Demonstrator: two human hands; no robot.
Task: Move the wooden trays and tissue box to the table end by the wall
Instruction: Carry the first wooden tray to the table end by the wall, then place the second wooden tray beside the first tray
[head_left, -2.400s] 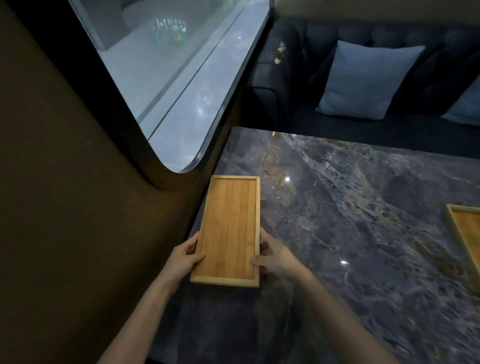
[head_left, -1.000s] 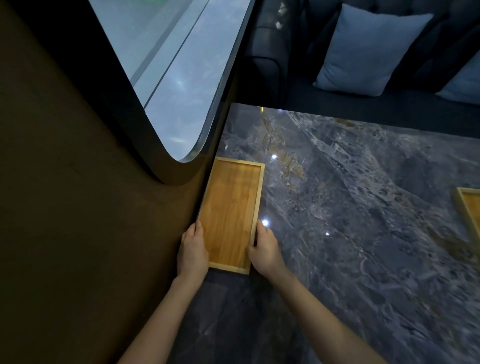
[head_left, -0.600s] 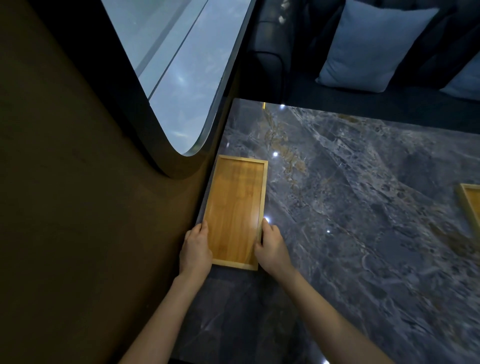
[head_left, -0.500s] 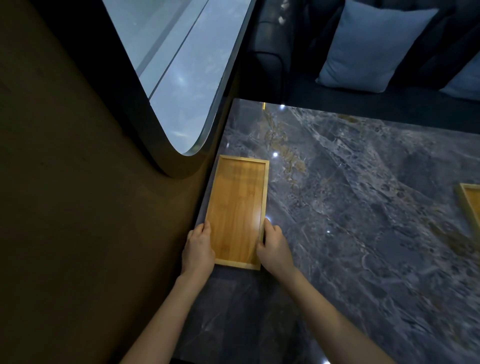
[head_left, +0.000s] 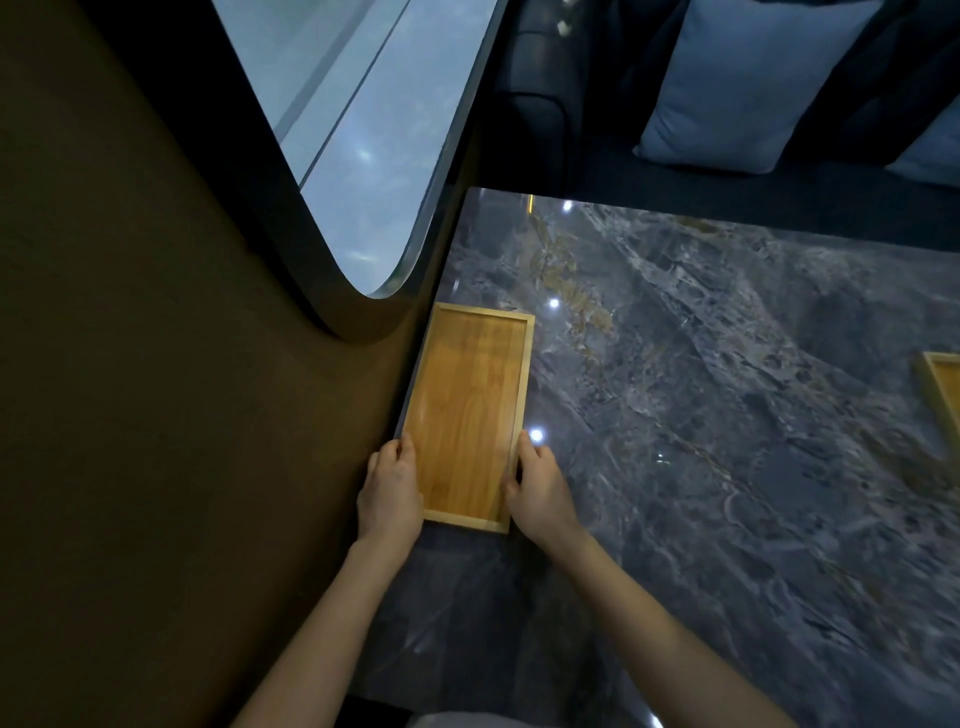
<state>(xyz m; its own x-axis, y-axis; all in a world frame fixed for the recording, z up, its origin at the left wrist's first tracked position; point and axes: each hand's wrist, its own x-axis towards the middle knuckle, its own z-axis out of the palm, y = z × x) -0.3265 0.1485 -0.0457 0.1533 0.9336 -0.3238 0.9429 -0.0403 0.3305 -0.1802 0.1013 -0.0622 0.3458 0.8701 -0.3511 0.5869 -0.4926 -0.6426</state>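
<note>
Both hands clasp the near end of the wooden tray (head_left: 470, 415), left hand (head_left: 390, 491) wallside, right hand (head_left: 537, 491) opposite, its long axis running away from them.

A honey-coloured wooden tray (head_left: 470, 415) with pale rims and lengthwise grain lies on a dark grey marble table (head_left: 727, 415) veined in lighter grey and ochre. The wall (head_left: 156, 415) is olive-brown; a light blue-grey cushion (head_left: 748, 83) sits against a near-black sofa (head_left: 540, 98).
</note>
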